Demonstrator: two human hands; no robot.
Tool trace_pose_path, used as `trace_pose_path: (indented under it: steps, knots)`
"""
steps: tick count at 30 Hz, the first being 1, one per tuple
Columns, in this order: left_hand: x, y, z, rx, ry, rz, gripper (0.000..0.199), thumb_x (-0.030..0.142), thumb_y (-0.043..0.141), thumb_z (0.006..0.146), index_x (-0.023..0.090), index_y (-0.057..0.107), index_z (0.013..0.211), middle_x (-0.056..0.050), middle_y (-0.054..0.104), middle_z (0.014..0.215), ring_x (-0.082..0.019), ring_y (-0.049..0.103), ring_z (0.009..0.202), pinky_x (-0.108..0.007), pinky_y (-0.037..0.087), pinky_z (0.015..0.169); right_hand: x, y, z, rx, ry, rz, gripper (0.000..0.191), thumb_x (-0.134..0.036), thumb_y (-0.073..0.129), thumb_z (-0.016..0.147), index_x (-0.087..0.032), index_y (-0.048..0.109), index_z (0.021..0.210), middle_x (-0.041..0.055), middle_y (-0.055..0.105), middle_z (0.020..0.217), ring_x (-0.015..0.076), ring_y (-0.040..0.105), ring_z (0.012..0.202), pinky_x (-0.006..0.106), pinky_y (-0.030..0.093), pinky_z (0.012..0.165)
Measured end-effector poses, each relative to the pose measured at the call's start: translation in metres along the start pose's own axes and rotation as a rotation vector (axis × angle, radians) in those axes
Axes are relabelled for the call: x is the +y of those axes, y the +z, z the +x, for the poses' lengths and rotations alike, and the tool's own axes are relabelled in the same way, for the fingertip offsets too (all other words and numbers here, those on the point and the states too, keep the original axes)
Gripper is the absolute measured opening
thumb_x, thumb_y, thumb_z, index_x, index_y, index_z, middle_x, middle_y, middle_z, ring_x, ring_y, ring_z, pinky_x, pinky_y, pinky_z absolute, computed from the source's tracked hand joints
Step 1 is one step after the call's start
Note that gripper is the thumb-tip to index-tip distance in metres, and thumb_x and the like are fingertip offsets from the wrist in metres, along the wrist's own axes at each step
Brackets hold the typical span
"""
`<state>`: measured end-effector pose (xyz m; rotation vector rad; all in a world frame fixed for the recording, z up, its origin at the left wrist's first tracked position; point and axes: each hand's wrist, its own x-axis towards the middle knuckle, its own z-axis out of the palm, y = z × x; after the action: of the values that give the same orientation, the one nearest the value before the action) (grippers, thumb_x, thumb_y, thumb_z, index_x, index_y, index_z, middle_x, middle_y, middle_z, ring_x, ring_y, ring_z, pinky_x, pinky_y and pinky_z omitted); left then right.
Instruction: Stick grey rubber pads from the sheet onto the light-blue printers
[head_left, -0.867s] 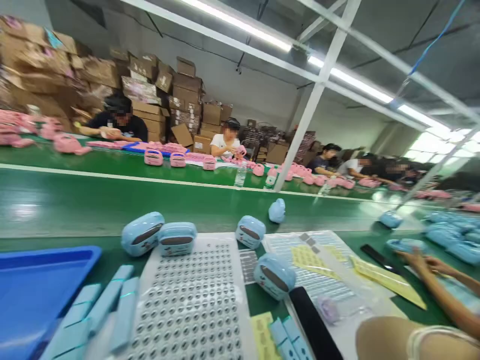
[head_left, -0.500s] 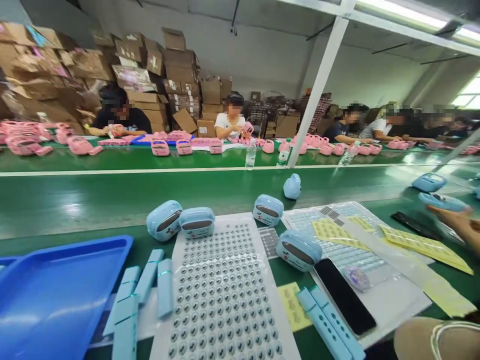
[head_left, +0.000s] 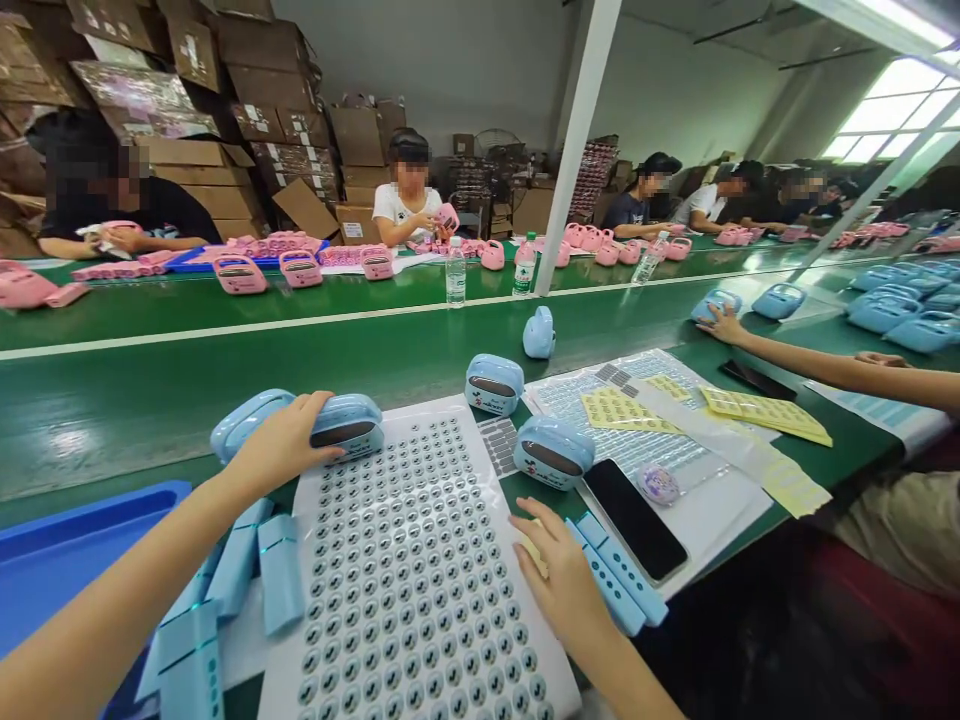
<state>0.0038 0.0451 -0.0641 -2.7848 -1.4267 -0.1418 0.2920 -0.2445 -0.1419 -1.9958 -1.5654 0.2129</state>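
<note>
Under left hand [head_left: 289, 438]: blue case [head_left: 354, 428] gripped; right hand [head_left: 559, 575] open

Left fingers on top, thumb at front, wrapped round the case's left end. That end is hidden; can't tell if it's lifted. Second case [head_left: 247, 415] just left of the left hand, partly covered by hand. Right hand: fingers spread by the sticker sheet [head_left: 420, 560]'s right edge, contact unclear. Yellow label piece [head_left: 536, 540] at the right fingers, mostly hidden. Sheet lies between the hands, near end cut off by frame. Light-blue strips [head_left: 281, 575] near left forearm, some partly behind it, nearest cut off at bottom. Phone [head_left: 636, 520] just right of right hand.

Containers: blue tray [head_left: 67, 545] left of left hand, cut off by frame, partly behind forearm; only some rim and floor show. Far tray [head_left: 184, 261], well beyond left hand, holds heaped pink parts [head_left: 262, 247], too small to count. Clear bottle [head_left: 455, 275] far beyond, between the hands; fill level hard to read. Cardboard boxes [head_left: 262, 85] farther back, contents mostly out of sight. Co-worker's hand [head_left: 724, 325], well beyond right hand, touches another case [head_left: 716, 302].
</note>
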Motion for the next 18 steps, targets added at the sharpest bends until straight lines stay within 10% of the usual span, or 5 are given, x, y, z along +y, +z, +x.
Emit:
trace_pose_path:
  steps: [6, 10, 13, 18]
  knots:
    - [0.042, -0.003, 0.004, 0.451, 0.27, 0.19, 0.067, 0.045, 0.054, 0.084, 0.016, 0.034, 0.142, -0.012, 0.02, 0.151, -0.034, 0.007, 0.14, -0.059, 0.012, 0.107, 0.019, -0.062, 0.048, 0.349, 0.0, -0.09, 0.038, -0.034, 0.042, 0.087, -0.031, 0.05, 0.125, -0.008, 0.046, 0.13, 0.0047, 0.045, 0.121, 0.027, 0.047, 0.104]
    - [0.118, 0.004, 0.037, 0.147, 0.503, 0.043, 0.045, 0.044, 0.055, 0.086, 0.021, 0.053, 0.124, -0.002, 0.05, 0.132, -0.022, 0.033, 0.132, -0.045, 0.022, 0.111, 0.026, -0.081, 0.099, -0.006, 0.284, 0.048, 0.086, -0.042, 0.061, 0.074, -0.034, 0.017, 0.147, -0.0076, 0.009, 0.15, 0.012, 0.009, 0.145, 0.035, 0.02, 0.125]
    - [0.17, 0.003, 0.06, 0.118, 0.497, 0.104, 0.04, 0.029, 0.063, 0.08, 0.017, 0.058, 0.117, -0.004, 0.051, 0.128, -0.022, 0.036, 0.128, -0.044, 0.019, 0.112, 0.026, -0.081, 0.126, -0.189, 0.288, 0.124, 0.071, -0.038, 0.067, 0.068, -0.026, 0.045, 0.134, -0.0021, 0.04, 0.137, 0.013, 0.041, 0.129, 0.031, 0.035, 0.116]
    - [0.143, -0.018, 0.069, 0.173, 0.191, 0.214, 0.039, 0.025, 0.056, 0.085, 0.01, 0.056, 0.121, -0.01, 0.047, 0.131, -0.027, 0.029, 0.131, -0.044, 0.017, 0.111, 0.021, -0.068, 0.113, -0.095, 0.273, 0.067, 0.064, -0.031, 0.062, 0.073, -0.024, 0.046, 0.134, 0.0, 0.038, 0.137, 0.0179, 0.034, 0.131, 0.041, 0.026, 0.119]
